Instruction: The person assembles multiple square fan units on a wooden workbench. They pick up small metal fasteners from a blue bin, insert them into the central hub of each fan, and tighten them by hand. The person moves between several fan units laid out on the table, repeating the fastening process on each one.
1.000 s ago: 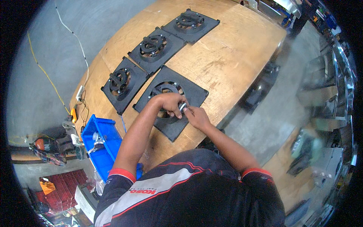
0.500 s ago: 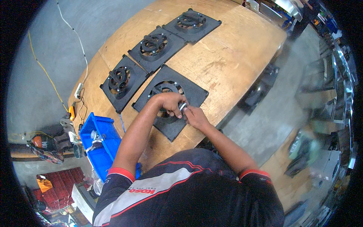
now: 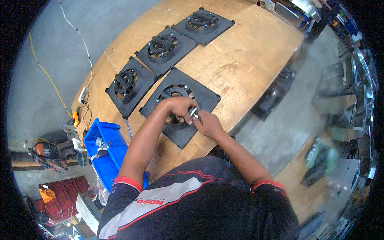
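Note:
My left hand (image 3: 181, 108) is closed round a small round black part with a pale band (image 3: 194, 112). The fingers of my right hand (image 3: 209, 124) pinch the same part from the other side, so much of it is hidden. Both hands hover over the nearest square black panel (image 3: 204, 94). This panel lies flat on the wooden table (image 3: 244, 68) and has a round vented opening with a ring of bolts, partly covered by my left hand and forearm.
Three similar black panels (image 3: 176, 56) lie in a row beyond, each with a raised round centre. A blue plastic bin (image 3: 122, 150) with metallic parts stands left of my left arm. A white cable (image 3: 82, 40) hangs at the far left. Another person (image 3: 320, 24) is at the upper right.
My right hand has turned slightly and its fingers have shifted on the small round part, showing a bit more of its pale side. My left hand keeps nearly the same place.

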The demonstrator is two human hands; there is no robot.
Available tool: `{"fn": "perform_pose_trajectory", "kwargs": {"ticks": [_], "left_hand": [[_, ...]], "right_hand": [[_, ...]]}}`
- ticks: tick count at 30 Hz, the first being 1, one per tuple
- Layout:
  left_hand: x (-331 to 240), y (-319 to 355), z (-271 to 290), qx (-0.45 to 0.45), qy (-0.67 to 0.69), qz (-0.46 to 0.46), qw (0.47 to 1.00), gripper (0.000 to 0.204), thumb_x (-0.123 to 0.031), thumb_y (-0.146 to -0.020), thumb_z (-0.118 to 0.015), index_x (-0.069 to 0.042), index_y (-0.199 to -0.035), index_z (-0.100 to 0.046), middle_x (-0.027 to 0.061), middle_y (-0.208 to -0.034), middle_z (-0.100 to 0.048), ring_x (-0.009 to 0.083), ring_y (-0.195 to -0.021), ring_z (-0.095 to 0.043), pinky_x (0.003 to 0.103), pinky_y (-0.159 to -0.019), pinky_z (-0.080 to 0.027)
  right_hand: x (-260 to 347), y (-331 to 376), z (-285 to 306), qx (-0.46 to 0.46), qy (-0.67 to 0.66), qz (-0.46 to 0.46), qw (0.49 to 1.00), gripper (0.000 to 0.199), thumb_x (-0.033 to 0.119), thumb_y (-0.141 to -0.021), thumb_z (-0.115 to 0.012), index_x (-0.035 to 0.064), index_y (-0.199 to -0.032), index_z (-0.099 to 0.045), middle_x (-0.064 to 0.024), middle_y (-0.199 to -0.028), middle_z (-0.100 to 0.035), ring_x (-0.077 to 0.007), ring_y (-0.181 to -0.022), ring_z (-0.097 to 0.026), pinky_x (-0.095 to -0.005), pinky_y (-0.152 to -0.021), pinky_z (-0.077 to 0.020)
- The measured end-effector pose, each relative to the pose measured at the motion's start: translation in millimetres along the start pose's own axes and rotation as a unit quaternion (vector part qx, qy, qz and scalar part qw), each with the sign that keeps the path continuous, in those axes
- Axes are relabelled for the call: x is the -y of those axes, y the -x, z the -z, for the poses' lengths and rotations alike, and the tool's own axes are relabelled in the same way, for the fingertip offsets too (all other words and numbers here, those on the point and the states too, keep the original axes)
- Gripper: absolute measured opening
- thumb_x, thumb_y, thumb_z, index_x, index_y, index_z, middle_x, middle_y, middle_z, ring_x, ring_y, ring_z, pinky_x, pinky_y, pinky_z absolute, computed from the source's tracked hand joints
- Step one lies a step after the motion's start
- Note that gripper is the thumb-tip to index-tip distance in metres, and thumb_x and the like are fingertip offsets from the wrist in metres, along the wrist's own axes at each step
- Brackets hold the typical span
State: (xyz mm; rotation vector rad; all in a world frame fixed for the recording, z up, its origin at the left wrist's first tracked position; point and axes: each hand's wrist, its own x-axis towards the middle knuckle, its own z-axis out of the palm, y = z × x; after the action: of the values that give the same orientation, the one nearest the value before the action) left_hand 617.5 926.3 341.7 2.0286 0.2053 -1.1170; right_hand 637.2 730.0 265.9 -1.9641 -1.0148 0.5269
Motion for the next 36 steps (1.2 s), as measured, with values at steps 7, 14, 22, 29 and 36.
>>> {"fn": "perform_pose_trajectory", "kwargs": {"ticks": [7, 14, 22, 29, 36], "left_hand": [[3, -1, -1, -0.011, 0.001, -0.014, 1.0, 0.065, -0.009, -0.07, -0.088, -0.005, -0.128, -0.06, 0.0065, -0.081, -0.07, 0.0159, -0.061, -0.065, 0.029, -0.052, -0.051], [-4, -1, 1, -0.005, -0.011, 0.0, 1.0, 0.058, -0.007, -0.069, -0.087, -0.005, -0.121, -0.061, 0.0061, -0.089, -0.07, 0.0167, -0.069, -0.068, 0.03, -0.057, -0.056], [-7, 2, 1, -0.007, -0.02, 0.011, 1.0, 0.059, -0.008, -0.07, -0.088, -0.007, -0.122, -0.061, 0.0057, -0.087, -0.07, 0.0169, -0.066, -0.067, 0.031, -0.055, -0.055], [-1, 0, 0, -0.004, -0.006, 0.005, 1.0, 0.058, -0.009, -0.069, -0.088, -0.007, -0.121, -0.061, 0.0054, -0.085, -0.07, 0.0166, -0.065, -0.067, 0.031, -0.054, -0.055], [-2, 0, 1, -0.002, -0.004, -0.007, 1.0, 0.054, -0.01, -0.07, -0.088, -0.006, -0.117, -0.062, 0.0057, -0.084, -0.07, 0.0166, -0.065, -0.067, 0.031, -0.054, -0.055]], "right_hand": [[10, 3, 10, -0.013, 0.03, -0.009, 0.999, 0.038, 0.037, -0.096, -0.051, 0.0017, -0.097, -0.065, -0.0222, -0.086, -0.069, -0.0438, -0.085, -0.067, -0.0526, -0.074, -0.0526], [-19, -12, -8, 0.089, -0.26, -0.174, 0.945, 0.039, 0.039, -0.096, -0.053, 0.0018, -0.098, -0.065, -0.0211, -0.088, -0.069, -0.0422, -0.084, -0.067, -0.0507, -0.075, -0.0533], [-9, -10, -9, 0.119, -0.376, -0.252, 0.884, 0.042, 0.037, -0.099, -0.049, -0.0013, -0.1, -0.065, -0.0195, -0.081, -0.069, -0.0341, -0.073, -0.069, -0.0452, -0.07, -0.0543], [-6, -2, -5, 0.016, -0.087, -0.076, 0.993, 0.045, 0.038, -0.102, -0.044, -0.002, -0.1, -0.064, -0.0151, -0.075, -0.068, -0.0269, -0.067, -0.068, -0.0405, -0.06, -0.0527], [-17, -1, -17, 0.003, -0.236, -0.129, 0.963, 0.041, 0.038, -0.099, -0.048, 0.0001, -0.1, -0.064, -0.0185, -0.08, -0.07, -0.0307, -0.068, -0.068, -0.0419, -0.061, -0.0522]]}}
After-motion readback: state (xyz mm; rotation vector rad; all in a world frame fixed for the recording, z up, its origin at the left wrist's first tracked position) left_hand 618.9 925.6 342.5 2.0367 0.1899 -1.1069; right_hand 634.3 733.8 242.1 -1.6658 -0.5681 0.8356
